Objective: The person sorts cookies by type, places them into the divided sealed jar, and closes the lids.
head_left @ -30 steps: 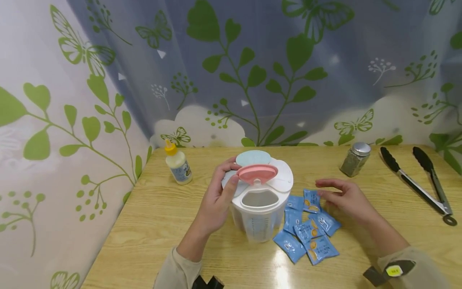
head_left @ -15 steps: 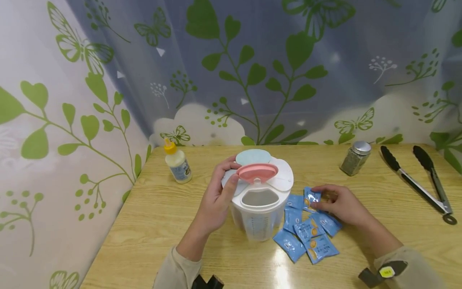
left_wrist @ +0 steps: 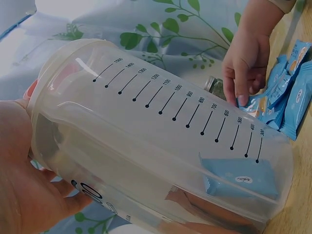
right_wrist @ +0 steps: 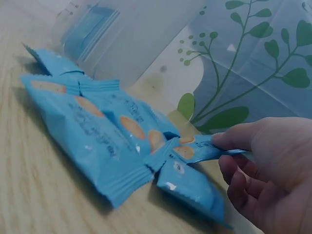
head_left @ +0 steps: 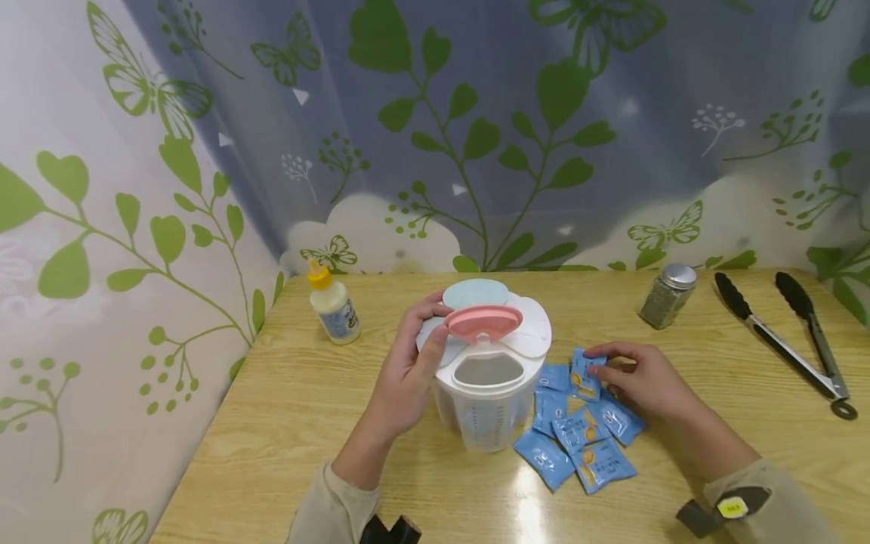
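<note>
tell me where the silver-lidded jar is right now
In the head view, the silver-lidded jar sits on the right, near the back edge of the table, just left of the tongs and beyond the right hand.

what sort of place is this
Possibly a staged tabletop indoors rather than a working kitchen: leaf-print fabric hangs along two sides of a wood-grain table bearing tongs and blue snack packets.

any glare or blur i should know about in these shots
Head view: a bright glare patch on the table by the packets; left wrist view: tilted, but the tub is crisp enough to read its numbers; right wrist view: dim and hazy, the print on the packets soft.
</note>
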`<state>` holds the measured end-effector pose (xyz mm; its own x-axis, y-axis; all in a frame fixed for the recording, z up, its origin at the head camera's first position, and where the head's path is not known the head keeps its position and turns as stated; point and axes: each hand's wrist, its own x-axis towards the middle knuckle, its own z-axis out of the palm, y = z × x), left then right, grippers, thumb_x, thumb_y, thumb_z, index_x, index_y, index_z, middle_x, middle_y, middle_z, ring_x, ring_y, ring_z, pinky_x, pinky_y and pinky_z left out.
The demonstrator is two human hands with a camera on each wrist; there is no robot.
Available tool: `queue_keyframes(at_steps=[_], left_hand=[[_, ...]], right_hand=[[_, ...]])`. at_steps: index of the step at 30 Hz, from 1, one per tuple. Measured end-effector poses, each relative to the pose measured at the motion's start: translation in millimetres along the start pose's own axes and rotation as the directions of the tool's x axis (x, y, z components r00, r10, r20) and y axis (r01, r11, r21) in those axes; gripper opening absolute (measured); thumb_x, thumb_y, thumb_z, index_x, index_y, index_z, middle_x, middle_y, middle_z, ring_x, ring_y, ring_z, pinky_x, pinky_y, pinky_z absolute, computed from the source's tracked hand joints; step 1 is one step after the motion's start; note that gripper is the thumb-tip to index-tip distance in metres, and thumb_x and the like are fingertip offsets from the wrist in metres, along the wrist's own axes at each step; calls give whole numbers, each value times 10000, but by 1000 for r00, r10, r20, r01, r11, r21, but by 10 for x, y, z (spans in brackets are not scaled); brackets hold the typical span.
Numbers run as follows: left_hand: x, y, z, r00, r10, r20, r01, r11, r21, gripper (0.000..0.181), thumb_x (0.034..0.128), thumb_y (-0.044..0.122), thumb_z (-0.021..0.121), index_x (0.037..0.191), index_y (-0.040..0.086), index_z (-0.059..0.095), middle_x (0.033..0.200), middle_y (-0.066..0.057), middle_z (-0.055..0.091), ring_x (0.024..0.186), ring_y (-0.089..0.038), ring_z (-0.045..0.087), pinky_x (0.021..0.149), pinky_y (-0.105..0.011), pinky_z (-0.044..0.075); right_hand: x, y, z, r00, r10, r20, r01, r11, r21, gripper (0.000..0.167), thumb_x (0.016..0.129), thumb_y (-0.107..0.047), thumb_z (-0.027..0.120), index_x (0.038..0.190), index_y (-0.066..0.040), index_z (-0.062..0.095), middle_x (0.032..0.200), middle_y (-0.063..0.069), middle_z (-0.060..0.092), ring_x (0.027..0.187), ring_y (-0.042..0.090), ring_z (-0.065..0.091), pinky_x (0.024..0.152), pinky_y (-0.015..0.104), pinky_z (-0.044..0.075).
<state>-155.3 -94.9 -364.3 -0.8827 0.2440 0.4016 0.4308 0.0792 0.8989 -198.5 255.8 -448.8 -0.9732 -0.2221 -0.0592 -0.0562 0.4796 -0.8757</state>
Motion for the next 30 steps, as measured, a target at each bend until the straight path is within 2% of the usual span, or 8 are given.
queue_keyframes(at_steps=[5, 12, 16, 20, 25, 30], left_hand=[[10, -2, 5, 1000, 12, 2, -12, 1000, -4, 238, 1082, 183, 412, 1286, 69, 455, 1563, -87, 340, 1478, -281, 324, 1166, -493, 338], [0, -4, -2, 1000, 13, 2, -13, 1000, 2, 238, 1080, 172, 410, 1285, 61, 456, 1564, -95, 339, 1474, -289, 325, 1173, -501, 322], [2, -12, -3, 1000, 11, 0, -11, 1000, 1, 238, 1081, 177, 411, 1285, 63, 457, 1565, -91, 340, 1477, -286, 322, 1175, -496, 319], [3, -14, -1, 1000, 10, -1, -10, 1000, 4, 237, 1081, 176, 410, 1284, 63, 456, 1562, -90, 346, 1477, -282, 323, 1177, -492, 318], [-6, -7, -2, 1000, 8, -6, -8, 1000, 3, 233, 1079, 172, 415, 1280, 61, 457, 1555, -96, 351, 1475, -283, 326, 1175, -494, 322], [-3, 3, 0, 1000, 7, -1, -7, 1000, -7, 236, 1080, 183, 417, 1282, 65, 456, 1560, -91, 345, 1477, -280, 323, 1170, -492, 330]], right_hand=[[-39, -92, -52, 1000, -8, -14, 8, 999, 32, 353, 979, -291, 654, 1228, -40, 659, 855, 39, 628, 545, 78, 502, 495, 272, 437], [-115, -252, -103, 994, -78, -72, 82, 996, 47, 327, 984, -264, 648, 1210, -29, 666, 940, -130, 659, 621, 128, 567, 533, 295, 456], [-152, -385, -121, 994, -82, -66, 88, 992, 91, 318, 991, -257, 636, 1219, -38, 667, 860, -80, 648, 628, 208, 557, 535, 334, 434], [-204, -553, -122, 990, -128, -60, 135, 982, 130, 284, 994, -220, 630, 1213, -45, 675, 797, -59, 629, 612, 214, 539, 539, 345, 431], [-284, -786, -108, 971, -234, -48, 239, 951, 197, 221, 995, -98, 609, 1185, -11, 676, 766, -63, 612, 585, 196, 504, 530, 335, 429], [-361, -988, -111, 935, -351, -49, 349, 886, 306, 198, 976, 25, 581, 1148, 8, 680, 792, -34, 620, 576, 195, 489, 525, 345, 419]])
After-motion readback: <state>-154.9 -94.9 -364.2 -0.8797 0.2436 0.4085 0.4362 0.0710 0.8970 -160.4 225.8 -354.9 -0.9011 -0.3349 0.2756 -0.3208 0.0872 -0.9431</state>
